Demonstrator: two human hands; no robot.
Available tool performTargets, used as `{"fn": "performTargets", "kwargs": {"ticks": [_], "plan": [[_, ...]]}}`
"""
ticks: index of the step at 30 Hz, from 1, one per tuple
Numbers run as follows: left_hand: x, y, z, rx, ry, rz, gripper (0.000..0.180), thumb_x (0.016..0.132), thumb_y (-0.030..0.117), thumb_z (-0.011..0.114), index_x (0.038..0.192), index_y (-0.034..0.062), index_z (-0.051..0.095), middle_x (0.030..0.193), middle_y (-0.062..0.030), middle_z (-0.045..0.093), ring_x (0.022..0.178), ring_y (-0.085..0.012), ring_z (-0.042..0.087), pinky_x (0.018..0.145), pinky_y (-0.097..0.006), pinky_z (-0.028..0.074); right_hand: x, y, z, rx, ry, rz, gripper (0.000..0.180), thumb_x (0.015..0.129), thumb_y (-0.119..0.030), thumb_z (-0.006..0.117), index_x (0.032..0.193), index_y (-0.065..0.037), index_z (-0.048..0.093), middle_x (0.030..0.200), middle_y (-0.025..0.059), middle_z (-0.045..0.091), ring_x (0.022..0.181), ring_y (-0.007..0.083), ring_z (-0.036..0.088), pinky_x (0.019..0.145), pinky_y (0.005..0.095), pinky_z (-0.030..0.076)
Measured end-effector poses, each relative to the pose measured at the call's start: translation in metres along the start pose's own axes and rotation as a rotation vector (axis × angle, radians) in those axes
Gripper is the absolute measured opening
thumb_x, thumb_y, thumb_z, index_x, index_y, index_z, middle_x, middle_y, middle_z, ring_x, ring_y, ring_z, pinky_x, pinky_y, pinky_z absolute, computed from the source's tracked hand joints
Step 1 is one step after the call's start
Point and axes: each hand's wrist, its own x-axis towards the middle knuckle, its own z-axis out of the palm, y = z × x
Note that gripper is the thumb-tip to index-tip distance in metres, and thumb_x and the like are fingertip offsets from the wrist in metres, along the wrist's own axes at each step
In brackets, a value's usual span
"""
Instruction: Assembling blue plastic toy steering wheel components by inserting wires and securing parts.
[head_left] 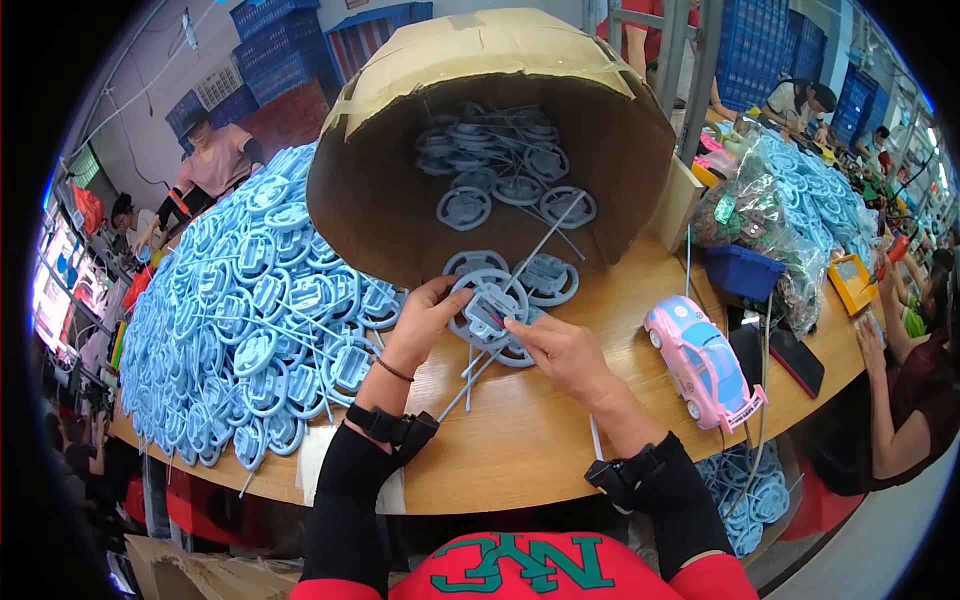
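Note:
Between my two hands is a light-blue plastic toy steering wheel [482, 305], its underside with the square hub turned up. My left hand [420, 320] is closed on the wheel's left rim, thumb and fingers pinching it. My right hand [565, 355] is closed in a pinch at the hub; a tiny dark and reddish bit shows by its fingertips, too small to name. More blue wheels [549, 280] lie just beyond and under the held one. Thin blue rods [468, 385] stick out from under it toward me.
An open cardboard box [365, 215] lies on its side ahead, with several wheels inside. A tall heap of blue wheels [265, 290] fills the table's left. At right stand a pink toy car [700, 360], a blue bin [742, 272] and a yellow tray [852, 284]. Other people work around.

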Motion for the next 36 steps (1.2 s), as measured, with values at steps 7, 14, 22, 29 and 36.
{"fn": "performTargets", "kwargs": {"ticks": [7, 14, 22, 29, 36], "plan": [[-0.013, -0.019, 0.009, -0.275, 0.163, -0.056, 0.036, 0.086, 0.02, 0.063, 0.113, -0.0027, 0.055, 0.091, -0.0034, 0.062, 0.077, -0.0084, 0.056, 0.064, -0.02, 0.045, 0.0, 0.003, 0.001, 0.02, -0.052, -0.067, 0.03, 0.079, -0.011, 0.06, 0.107, -0.022, 0.064, 0.07, 0.0052, 0.056, 0.06, 0.0261, 0.057, 0.051, 0.0366, 0.047], [-0.021, -0.02, 0.01, -0.323, 0.201, -0.083, 0.036, 0.087, 0.02, 0.062, 0.115, -0.0017, 0.053, 0.096, -0.0046, 0.061, 0.083, -0.0103, 0.058, 0.069, -0.023, 0.049, -0.001, -0.001, -0.001, -0.007, -0.119, -0.046, 0.032, 0.078, -0.009, 0.06, 0.107, -0.022, 0.064, 0.072, 0.0049, 0.057, 0.063, 0.0256, 0.058, 0.053, 0.0368, 0.047], [-0.024, -0.031, 0.015, -0.447, 0.133, -0.155, 0.031, 0.089, 0.02, 0.059, 0.11, -0.0022, 0.054, 0.096, -0.0055, 0.061, 0.083, -0.0116, 0.06, 0.071, -0.024, 0.05, -0.001, -0.003, -0.002, 0.017, -0.148, -0.037, 0.034, 0.077, -0.009, 0.06, 0.109, -0.022, 0.064, 0.076, 0.0044, 0.06, 0.066, 0.0259, 0.059, 0.056, 0.0361, 0.048], [-0.028, -0.023, 0.016, -0.478, 0.129, -0.189, 0.033, 0.091, 0.025, 0.055, 0.111, -0.0008, 0.053, 0.097, -0.0068, 0.062, 0.085, -0.0142, 0.062, 0.072, -0.028, 0.053, -0.001, -0.006, 0.002, 0.097, -0.102, -0.046, 0.035, 0.077, -0.008, 0.062, 0.109, -0.021, 0.064, 0.076, 0.0044, 0.059, 0.068, 0.0252, 0.059, 0.057, 0.0356, 0.047], [-0.027, -0.027, 0.025, -0.642, -0.034, -0.267, 0.038, 0.096, 0.036, 0.042, 0.115, 0.0043, 0.051, 0.107, -0.0086, 0.061, 0.096, -0.0197, 0.06, 0.085, -0.036, 0.05, -0.004, -0.002, -0.001, 0.118, -0.088, -0.032, 0.03, 0.079, -0.013, 0.062, 0.108, -0.022, 0.064, 0.078, 0.005, 0.06, 0.07, 0.0271, 0.059, 0.057, 0.0382, 0.046]]}}
